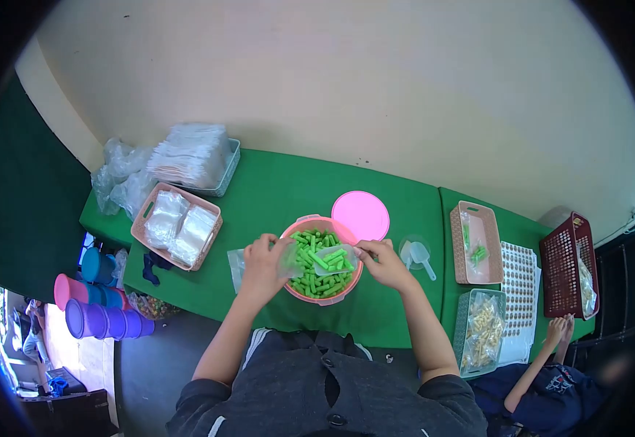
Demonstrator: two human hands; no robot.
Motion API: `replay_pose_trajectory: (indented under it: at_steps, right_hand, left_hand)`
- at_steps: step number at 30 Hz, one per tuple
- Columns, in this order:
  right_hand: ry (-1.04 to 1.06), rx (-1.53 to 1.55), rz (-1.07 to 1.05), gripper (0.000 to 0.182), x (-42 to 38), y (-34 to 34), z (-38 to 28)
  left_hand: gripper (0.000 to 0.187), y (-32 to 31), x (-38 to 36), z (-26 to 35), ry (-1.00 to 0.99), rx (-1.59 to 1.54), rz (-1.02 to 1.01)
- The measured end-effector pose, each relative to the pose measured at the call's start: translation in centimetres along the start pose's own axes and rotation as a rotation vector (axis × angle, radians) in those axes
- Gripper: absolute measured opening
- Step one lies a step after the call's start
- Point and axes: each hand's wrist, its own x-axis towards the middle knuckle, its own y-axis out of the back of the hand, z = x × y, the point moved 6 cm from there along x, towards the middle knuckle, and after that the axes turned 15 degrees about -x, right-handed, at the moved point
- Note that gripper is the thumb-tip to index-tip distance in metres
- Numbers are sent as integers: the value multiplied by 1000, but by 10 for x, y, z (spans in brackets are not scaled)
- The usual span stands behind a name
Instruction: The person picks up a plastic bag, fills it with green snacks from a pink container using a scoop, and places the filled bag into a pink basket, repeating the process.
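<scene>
A pink round tub full of short green stick-shaped pieces stands in front of me. My left hand is closed on a clear plastic bag, its mouth over the tub's left side. Closed round the handle of a translucent scoop, my right hand is at the tub's right rim. Several green pieces lie in the scoop, which points toward the bag's mouth. A flat clear plastic piece shows left of my left hand.
Behind the tub lies a pink lid. Another scoop rests to the right. Baskets of plastic bags stand left. Farther right are a pink basket, a basket of filled bags, a sticker sheet and another person's hands.
</scene>
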Motion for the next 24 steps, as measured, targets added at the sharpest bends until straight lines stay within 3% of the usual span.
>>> replay_pose_trajectory:
  at_steps: [6,10,12,16,18,22,24]
  right_hand:
    - [22,-286,-44,18,4,30,-34]
    - [-1,-239,-7,18,4,36,-50]
    - [-101,-90,3,27,-1,46,-62]
    - [-105,83,103,39,0,66,-71]
    - [-73,796,100,36,2,54,-60]
    - [-45,824,96,29,-2,45,-60]
    - [-45,775,245,30,-4,55,-60]
  left_hand:
    - [73,-21,10,27,-133,50,-55]
    - [76,-33,8,38,-175,41,-58]
    - [76,-37,8,40,-174,17,-56]
    - [73,-37,11,40,-138,-91,6]
    - [71,-36,12,43,-131,-145,36]
    - [70,-35,16,52,-145,-208,40]
    - [69,-33,17,54,-160,-226,58]
